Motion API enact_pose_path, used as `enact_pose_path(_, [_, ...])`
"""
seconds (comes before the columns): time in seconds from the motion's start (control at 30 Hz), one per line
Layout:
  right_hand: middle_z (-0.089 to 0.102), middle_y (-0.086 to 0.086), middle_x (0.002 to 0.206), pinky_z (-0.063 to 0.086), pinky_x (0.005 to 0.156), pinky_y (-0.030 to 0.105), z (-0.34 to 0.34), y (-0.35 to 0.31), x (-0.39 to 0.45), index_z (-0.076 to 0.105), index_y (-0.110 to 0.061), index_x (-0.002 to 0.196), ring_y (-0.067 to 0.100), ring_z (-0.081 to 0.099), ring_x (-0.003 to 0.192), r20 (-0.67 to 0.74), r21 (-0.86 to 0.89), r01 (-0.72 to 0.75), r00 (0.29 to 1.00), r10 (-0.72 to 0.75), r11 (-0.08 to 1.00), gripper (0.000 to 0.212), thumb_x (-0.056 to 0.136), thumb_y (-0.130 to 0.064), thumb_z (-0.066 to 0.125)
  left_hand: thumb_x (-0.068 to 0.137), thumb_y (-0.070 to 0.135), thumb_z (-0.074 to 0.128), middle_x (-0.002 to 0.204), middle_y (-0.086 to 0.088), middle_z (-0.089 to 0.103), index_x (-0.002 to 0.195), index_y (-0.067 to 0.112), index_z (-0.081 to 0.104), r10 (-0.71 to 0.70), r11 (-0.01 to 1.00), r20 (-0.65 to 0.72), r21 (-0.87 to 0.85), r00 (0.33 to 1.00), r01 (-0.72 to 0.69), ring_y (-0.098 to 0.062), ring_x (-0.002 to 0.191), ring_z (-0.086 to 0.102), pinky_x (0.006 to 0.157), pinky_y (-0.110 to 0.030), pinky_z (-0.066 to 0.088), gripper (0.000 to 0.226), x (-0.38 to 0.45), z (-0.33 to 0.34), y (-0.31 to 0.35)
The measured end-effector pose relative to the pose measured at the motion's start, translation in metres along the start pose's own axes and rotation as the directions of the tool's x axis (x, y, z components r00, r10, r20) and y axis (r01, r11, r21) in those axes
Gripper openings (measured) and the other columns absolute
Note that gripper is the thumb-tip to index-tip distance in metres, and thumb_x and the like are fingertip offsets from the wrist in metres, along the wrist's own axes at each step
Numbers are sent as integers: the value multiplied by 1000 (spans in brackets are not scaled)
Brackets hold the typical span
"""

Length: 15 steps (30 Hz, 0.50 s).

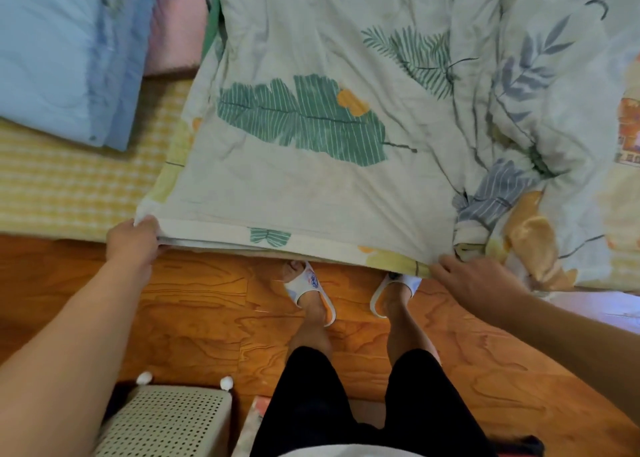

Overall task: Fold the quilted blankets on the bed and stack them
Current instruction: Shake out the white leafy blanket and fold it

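While leaf-print quilt [311,117] lies on bed, left hand [133,238] grips corner; right hand [474,278] fingers pinch edge; no legible writing.

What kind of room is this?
Most likely a home bedroom: a leaf-print quilt spread on a bed with a yellow checked sheet, folded blue blankets beside it, and a wooden floor.
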State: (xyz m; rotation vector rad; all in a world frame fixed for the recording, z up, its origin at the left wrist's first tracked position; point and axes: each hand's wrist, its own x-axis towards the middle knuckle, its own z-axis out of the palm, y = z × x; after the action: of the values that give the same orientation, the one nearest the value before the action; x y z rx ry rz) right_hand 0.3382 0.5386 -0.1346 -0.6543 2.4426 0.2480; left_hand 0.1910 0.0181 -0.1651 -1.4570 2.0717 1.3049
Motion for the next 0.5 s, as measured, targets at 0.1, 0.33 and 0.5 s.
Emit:
enact_pose_path(0.1, [50,10,70,8,43,22,10,-11,8,63,-8,82,25,46,31,67,20,-91,994,89,996,53,37,7,85,99,5,53,128,-12,59,139,4,54,-44,996,58,-72,997,48,-29,113,60,95,-44,56,40,0,-3,-4])
enact_pose_path(0.33, [53,13,83,32,35,27,21,-13,37,60,-9,97,28,53,37,157,-1,-186,970,184,983,52,52,0,85,103,-1,50,132,-9,60,119,11,60,-144,973,288,-133,947,188,-19,105,62,101,-38,46,22,8,-33,-5])
enact_pose_path(0.5, [51,11,112,40,40,29,14,-1,20,59,-17,108,25,62,52,223,-86,-193,953,208,977,34,78,-16,75,95,-2,63,128,-17,64,131,4,60,102,964,21,243,995,-104,-34,112,62,95,-38,52,37,-10,-26,10])
